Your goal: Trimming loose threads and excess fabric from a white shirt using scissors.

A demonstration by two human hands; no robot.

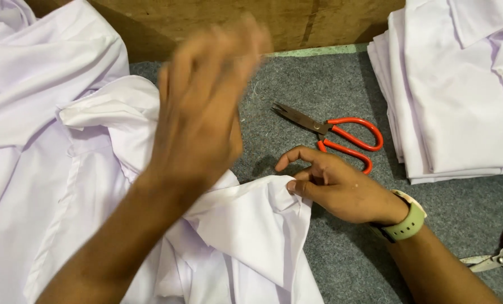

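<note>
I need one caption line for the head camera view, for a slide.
Right hand pinches a white shirt on grey felt beside red-handled scissors; blurred left hand raised above.

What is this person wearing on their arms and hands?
Both forearms are bare, with no sleeves in view and no gloves. The right hand has a watch with a pale green strap on its wrist. The left hand is blurred; no ring or band shows on it.
</note>
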